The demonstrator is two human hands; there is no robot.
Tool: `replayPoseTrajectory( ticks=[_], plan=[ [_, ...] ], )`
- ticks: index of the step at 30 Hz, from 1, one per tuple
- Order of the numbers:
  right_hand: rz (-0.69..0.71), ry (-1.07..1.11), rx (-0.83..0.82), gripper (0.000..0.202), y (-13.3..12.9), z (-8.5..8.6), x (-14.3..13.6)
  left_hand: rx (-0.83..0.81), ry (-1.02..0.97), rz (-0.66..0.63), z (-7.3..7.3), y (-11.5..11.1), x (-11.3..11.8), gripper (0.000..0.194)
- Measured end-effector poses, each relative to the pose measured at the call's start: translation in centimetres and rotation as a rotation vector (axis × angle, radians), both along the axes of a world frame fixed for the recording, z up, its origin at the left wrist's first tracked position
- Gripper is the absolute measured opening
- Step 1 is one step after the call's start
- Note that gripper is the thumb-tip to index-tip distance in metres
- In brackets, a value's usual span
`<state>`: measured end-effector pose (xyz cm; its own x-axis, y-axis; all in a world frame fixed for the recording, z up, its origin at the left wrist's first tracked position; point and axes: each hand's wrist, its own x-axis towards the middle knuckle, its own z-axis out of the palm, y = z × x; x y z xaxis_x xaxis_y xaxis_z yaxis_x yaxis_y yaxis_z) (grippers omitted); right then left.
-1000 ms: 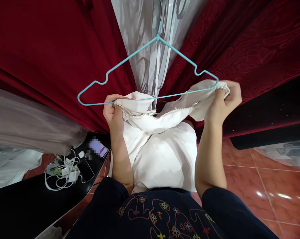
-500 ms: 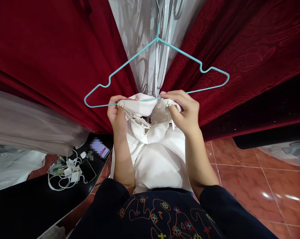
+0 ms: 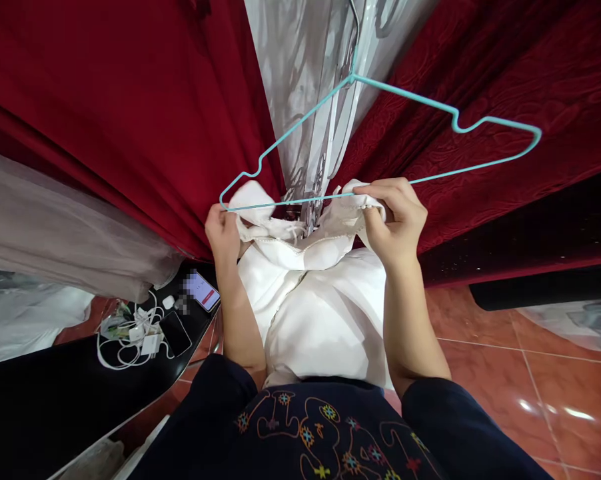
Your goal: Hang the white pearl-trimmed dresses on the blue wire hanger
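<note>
White cables (image 3: 149, 341) are being held on the counter (image 3: 80, 400) at left, while at centre a white garment (image 3: 325, 320) is being gripped near a turquoise hanger's (image 3: 310, 199) left corner by the left hand (image 3: 223, 230) and at the lower bar by the right hand (image 3: 399, 223).

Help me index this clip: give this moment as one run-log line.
left hand: holds white garment at end of turquoise hanger | right hand: holds garment edge at hanger's lower bar | lit phone, dark phone: on black table
</note>
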<state>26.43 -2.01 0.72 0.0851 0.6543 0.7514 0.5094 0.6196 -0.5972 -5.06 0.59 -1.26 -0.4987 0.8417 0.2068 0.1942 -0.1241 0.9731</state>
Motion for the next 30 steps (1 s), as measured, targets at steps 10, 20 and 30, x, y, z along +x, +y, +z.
replayPoseTrajectory(
  ticks=[10, 20, 30],
  plan=[
    [0.005, 0.047, 0.055, 0.020, -0.1, 0.2, -1.7, 0.471, 0.057, 0.028, 8.5, 1.7, -0.1, 0.023],
    [-0.016, 0.093, 0.091, 0.017, 0.0, -0.3, -2.4, 0.441, 0.247, -0.138, 11.9, 0.4, 5.2, 0.022],
    [-0.020, 0.077, 0.076, 0.018, 0.3, -0.7, -2.9, -0.075, 0.122, -0.768, 7.1, -3.1, 6.6, 0.032]
  ],
)
